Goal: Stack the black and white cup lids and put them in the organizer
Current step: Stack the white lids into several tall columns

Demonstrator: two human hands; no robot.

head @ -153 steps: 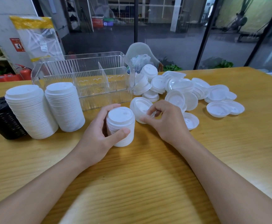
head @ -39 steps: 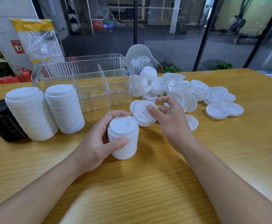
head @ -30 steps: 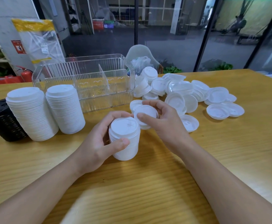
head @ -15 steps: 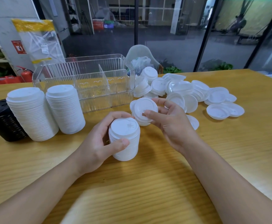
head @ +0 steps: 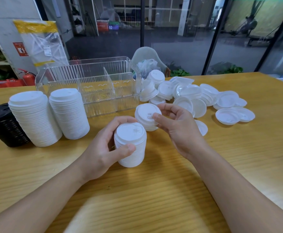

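Observation:
My left hand (head: 103, 148) grips a short stack of white lids (head: 130, 145) that stands on the table in front of me. My right hand (head: 176, 126) pinches a few nested white lids (head: 145, 115), tilted, just above and right of that stack. The clear plastic organizer (head: 90, 81) stands behind, with a divider inside and nothing in it. Two tall white lid stacks (head: 34, 118) (head: 68, 113) stand at the left, beside a black lid stack (head: 4, 126). Several loose white lids (head: 191, 95) lie scattered at the right.
The wooden table (head: 238, 157) stretches wide on the near and right sides. A chair with a plastic bag (head: 147, 64) stands behind the far edge. A glass wall and a red fire extinguisher (head: 28, 78) are beyond the table.
My right hand picked up lids from the table beside the pile and has lifted and tilted them toward the stack in my left hand. The left hand and its stack stayed put.

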